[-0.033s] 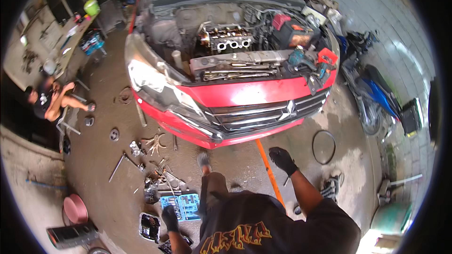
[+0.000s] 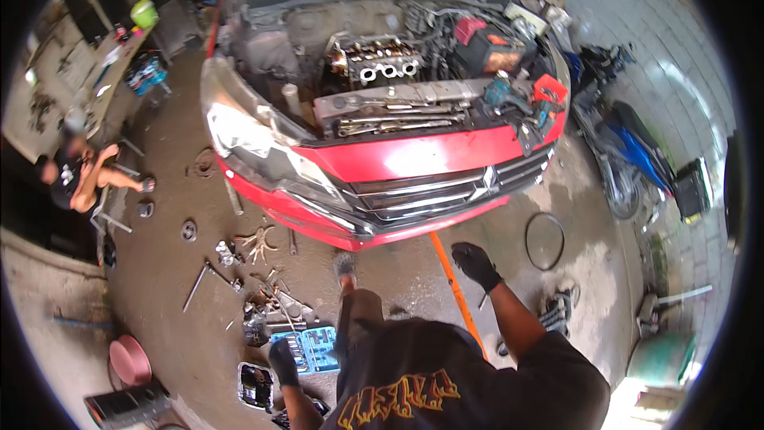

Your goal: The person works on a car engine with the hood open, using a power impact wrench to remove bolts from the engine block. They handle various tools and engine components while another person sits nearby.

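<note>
My right hand point(image 2: 476, 265), in a black glove, hangs in front of the red car point(image 2: 414, 161), closed, with a short metal rod point(image 2: 483, 300) sticking out below the fist. What the rest of that tool looks like is hidden in the glove. My left hand point(image 2: 282, 360), also gloved in black, hangs over the left part of an open blue socket set case point(image 2: 321, 348). Its fingers are turned away and too dark to make out. Under the raised hood an engine point(image 2: 382, 61) shows its opened top, and several long wrenches point(image 2: 402, 123) lie along the front panel.
A cordless drill point(image 2: 498, 94) rests on the car's front. Metal parts point(image 2: 274, 302) and a black tray point(image 2: 255, 386) lie on the floor at left. An orange bar point(image 2: 452, 283) and a black ring point(image 2: 545, 241) lie right of centre. A person point(image 2: 79, 171) sits far left; a motorcycle point(image 2: 637, 151) stands right.
The view has shifted slightly, so the car and floor sit a little further left. My left hand has moved slightly forward over the case; my right hand keeps nearly the same pose.
</note>
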Demonstrator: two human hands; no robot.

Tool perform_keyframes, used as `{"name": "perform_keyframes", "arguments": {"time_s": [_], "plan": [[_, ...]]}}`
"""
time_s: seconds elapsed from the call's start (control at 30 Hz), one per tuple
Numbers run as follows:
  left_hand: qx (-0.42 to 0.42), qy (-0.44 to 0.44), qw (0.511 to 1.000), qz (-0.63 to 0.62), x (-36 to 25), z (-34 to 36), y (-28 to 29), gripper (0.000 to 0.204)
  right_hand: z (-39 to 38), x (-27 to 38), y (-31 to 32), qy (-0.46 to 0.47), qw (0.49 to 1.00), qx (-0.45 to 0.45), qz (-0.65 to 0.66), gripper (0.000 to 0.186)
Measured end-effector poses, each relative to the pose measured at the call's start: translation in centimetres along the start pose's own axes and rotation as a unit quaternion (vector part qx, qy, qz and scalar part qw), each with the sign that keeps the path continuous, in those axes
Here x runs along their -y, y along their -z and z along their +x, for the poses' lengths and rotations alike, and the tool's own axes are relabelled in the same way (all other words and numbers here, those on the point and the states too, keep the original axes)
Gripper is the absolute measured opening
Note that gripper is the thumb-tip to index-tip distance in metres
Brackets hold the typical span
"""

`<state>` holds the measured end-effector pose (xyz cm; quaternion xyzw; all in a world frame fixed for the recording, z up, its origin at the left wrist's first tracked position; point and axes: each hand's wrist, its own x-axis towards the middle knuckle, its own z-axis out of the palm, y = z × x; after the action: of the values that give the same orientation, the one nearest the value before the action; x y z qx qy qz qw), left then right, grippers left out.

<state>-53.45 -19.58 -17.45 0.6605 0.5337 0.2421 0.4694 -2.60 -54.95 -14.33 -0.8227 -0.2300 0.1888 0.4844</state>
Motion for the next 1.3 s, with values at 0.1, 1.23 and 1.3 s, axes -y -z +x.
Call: {"name": "perform_keyframes", "arguments": {"time_s": [0.1, 1.23, 1.3], "plan": [[0.004, -0.099, 0.995, 0.031, -7.9, 11.3, -2.4, 0.028, 3.1, 3.8, -0.9, 0.169, 0.980, -0.053, -0.091, 0.021], [0.295, -0.507, 0.734, 0.344, -52.8, 28.2, -31.9, 0.046, 31.8, 17.3, 15.8, 0.015, 0.962, -0.197, -0.191, 0.023], [0.299, -0.512, 0.723, 0.354, -53.0, 28.0, -32.5, 0.049, 33.0, 16.9, 16.1, 0.081, 0.952, -0.129, -0.264, 0.023]]}}
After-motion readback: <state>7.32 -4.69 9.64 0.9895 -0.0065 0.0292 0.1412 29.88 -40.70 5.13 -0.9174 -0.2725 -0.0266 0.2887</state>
